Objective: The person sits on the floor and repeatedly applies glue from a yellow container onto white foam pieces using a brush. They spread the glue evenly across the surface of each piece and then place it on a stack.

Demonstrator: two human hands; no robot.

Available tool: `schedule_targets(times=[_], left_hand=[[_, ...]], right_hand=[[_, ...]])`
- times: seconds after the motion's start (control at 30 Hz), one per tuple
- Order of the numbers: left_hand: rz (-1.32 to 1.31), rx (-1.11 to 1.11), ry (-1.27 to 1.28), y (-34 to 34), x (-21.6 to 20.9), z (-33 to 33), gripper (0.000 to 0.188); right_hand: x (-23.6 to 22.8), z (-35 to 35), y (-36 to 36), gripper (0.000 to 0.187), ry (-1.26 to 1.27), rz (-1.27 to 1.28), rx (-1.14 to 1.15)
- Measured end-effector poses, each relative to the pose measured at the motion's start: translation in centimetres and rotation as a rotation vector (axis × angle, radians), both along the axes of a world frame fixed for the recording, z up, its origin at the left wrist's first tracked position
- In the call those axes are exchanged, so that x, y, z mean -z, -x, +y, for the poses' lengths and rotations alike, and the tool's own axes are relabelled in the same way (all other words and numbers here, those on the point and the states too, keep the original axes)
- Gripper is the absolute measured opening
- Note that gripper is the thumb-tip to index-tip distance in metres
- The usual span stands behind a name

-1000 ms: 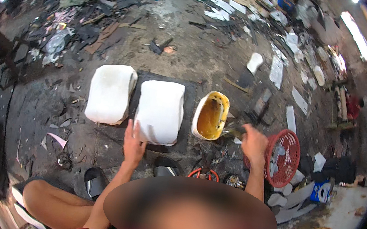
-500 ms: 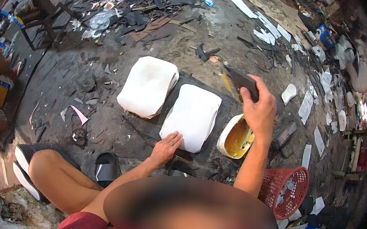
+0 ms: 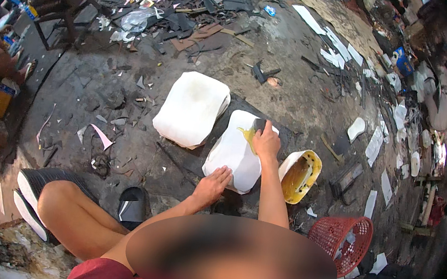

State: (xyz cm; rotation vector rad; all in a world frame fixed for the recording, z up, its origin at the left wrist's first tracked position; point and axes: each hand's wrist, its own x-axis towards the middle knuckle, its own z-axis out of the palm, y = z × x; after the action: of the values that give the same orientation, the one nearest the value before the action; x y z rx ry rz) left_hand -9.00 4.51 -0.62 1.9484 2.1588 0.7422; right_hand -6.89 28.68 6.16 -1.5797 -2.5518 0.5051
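A stack of white sheets (image 3: 233, 155) with rounded corners lies on the ground before me. My left hand (image 3: 214, 185) rests on its near left edge with the fingers stretched out flat. In my right hand (image 3: 266, 142) is a dark flat spreader (image 3: 260, 125), held against the far part of the top sheet. A streak of yellow glue-like liquid (image 3: 248, 135) lies on the sheet beside it. To the right stands a cut-open white plastic container (image 3: 289, 162), its inside coated yellow with a pool of the liquid.
A second stack of white sheets (image 3: 190, 110) sits to the left. A red plastic basket (image 3: 330, 232) tilts near my right side. Dark scraps (image 3: 193, 25) litter the far floor, and white strips (image 3: 374, 145) lie along the right. A slipper (image 3: 131, 206) is near my leg.
My right hand has moved left and down from above the container, bringing the spreader onto the top sheet. Yellow liquid now shows on that sheet. My left hand stays at the stack's near edge.
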Motion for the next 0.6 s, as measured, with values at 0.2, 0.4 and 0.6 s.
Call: schedule_targets(times=[0.2,0.4,0.6], left_hand=[[0.048,0.028,0.091,-3.2,-0.7,0.9,0.060],[-0.233,-0.004,0.487,-4.3,-1.5,1.5,0.061],[0.012,0.063,0.285,-2.3,-1.6,2.4,0.086]], right_hand=[[-1.2,1.2,3.6,0.036,0.084,-0.090,-0.693],[-1.5,-8.9,0.9,0.050,0.304,-0.113,-1.165],[-2.0,2.0,0.7,0.035,0.019,-0.030,-0.458]])
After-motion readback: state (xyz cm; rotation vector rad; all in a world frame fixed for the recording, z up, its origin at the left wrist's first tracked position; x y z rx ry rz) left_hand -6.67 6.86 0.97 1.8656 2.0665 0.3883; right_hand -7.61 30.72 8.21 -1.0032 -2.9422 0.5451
